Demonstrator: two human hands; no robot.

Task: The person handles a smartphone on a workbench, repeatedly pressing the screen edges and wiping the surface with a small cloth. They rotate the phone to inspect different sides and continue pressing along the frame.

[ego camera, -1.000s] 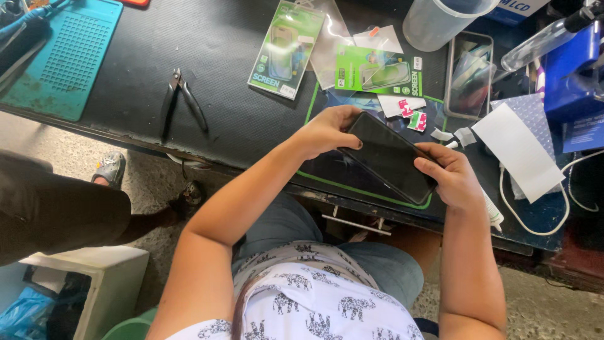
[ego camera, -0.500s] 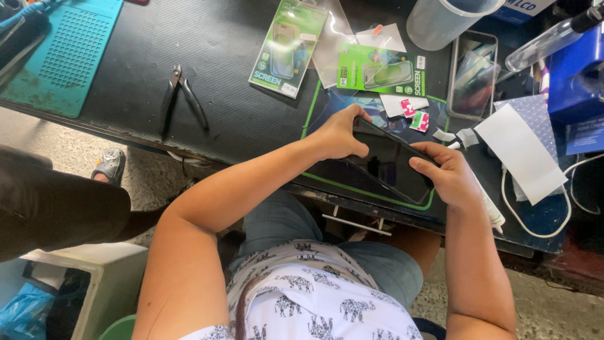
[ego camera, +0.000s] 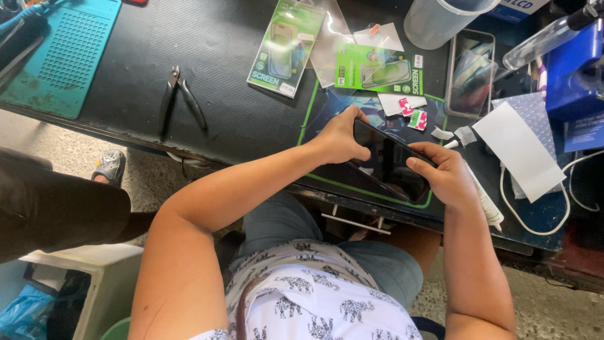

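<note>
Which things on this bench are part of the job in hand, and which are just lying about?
In hand:
black phone, held by left hand and right hand
green-edged mat under it

Lying about:
pliers
teal mat
green packets
plastic cup
white paper

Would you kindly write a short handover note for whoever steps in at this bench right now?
Left hand: grips the far end of the phone, thumb on its dark screen.
Right hand: holds the near end, thumb on the glass.
Phone: held tilted just above the green-edged mat, screen up and dark.
Nearby: two green screen-protector packs, clear film, small pink stickers, pliers, another phone.
Done: one pack appears opened, films lie loose.
Left: cannot tell whether a protector is on the screen; check before going on.
</note>
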